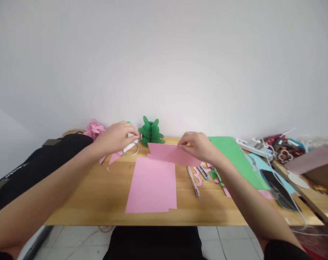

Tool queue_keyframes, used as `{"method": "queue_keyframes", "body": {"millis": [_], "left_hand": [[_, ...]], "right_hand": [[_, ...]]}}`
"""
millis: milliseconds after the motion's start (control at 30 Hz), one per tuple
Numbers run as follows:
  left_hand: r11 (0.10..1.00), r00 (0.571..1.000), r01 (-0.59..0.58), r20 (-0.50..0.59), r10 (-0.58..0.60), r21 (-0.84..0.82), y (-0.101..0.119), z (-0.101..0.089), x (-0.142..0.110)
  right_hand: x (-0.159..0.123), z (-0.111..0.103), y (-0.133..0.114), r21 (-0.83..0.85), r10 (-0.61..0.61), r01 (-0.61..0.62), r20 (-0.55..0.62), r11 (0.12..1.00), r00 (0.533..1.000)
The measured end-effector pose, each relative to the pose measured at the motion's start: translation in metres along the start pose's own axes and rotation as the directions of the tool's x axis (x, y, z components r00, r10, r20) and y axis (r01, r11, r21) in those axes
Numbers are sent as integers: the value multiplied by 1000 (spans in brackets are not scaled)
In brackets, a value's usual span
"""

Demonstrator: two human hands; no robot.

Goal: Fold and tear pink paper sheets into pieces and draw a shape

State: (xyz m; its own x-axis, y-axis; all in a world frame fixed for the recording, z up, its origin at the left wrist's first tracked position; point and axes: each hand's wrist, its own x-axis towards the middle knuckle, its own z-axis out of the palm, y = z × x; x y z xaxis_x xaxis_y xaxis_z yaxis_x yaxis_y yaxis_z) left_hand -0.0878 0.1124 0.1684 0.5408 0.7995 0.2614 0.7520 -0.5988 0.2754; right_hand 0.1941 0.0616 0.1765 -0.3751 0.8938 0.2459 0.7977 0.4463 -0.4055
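Note:
My right hand (195, 146) pinches the top edge of a pink paper strip (164, 153), which is lifted and tilted over the table. Beneath it lie pink paper sheets (153, 186), stacked slightly out of line. My left hand (119, 137) is raised at the left, thumb and forefinger drawn together. At its fingertips is a small pink bit, and I cannot make out whether it is held. Just right of those fingers stands a green folded-paper figure (150, 131) with leaf-like pieces. Under the left hand lies a pale ring (130, 148), partly over a white item.
A pen (193, 181), a blue-handled cutter (203, 172) and paper scraps (198, 178) lie right of the sheets. Green sheets (231, 159), a power strip (252, 147) and cables are farther right. Crumpled pink paper (93, 128) and a black bag (52, 155) are left.

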Motion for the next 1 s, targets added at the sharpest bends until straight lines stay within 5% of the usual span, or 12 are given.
{"method": "queue_keyframes", "body": {"millis": [233,433,500,567,667,767,867,933,1000], "left_hand": [[962,956,-270,110,272,-34,54,17,23],[959,953,-283,113,280,8,21,2,11],[973,964,-232,136,229,7,11,-5,7],[979,969,-204,150,198,23,12,-9,8],[969,962,-239,154,227,65,35,-11,18],[960,952,-280,130,277,5,57,-18,26],[957,964,-222,103,244,-185,51,-30,19],[900,983,-106,93,159,-423,34,-33,8],[666,998,-9,35,52,-746,17,-27,-4]], "right_hand": [[18,6,-27,-40,-119,121,40,992,992],[-4,-25,14,-351,116,-59,144,934,983],[-10,-37,27,-507,264,-185,89,842,960],[-9,-44,27,-520,277,-223,27,825,960],[3,-40,3,-240,3,9,47,971,999],[17,-31,-19,-55,-145,161,225,985,964],[15,-32,-8,54,-118,107,285,993,951],[6,-31,14,297,-69,-5,238,955,969],[-5,-24,34,557,82,-154,152,816,985]]}}
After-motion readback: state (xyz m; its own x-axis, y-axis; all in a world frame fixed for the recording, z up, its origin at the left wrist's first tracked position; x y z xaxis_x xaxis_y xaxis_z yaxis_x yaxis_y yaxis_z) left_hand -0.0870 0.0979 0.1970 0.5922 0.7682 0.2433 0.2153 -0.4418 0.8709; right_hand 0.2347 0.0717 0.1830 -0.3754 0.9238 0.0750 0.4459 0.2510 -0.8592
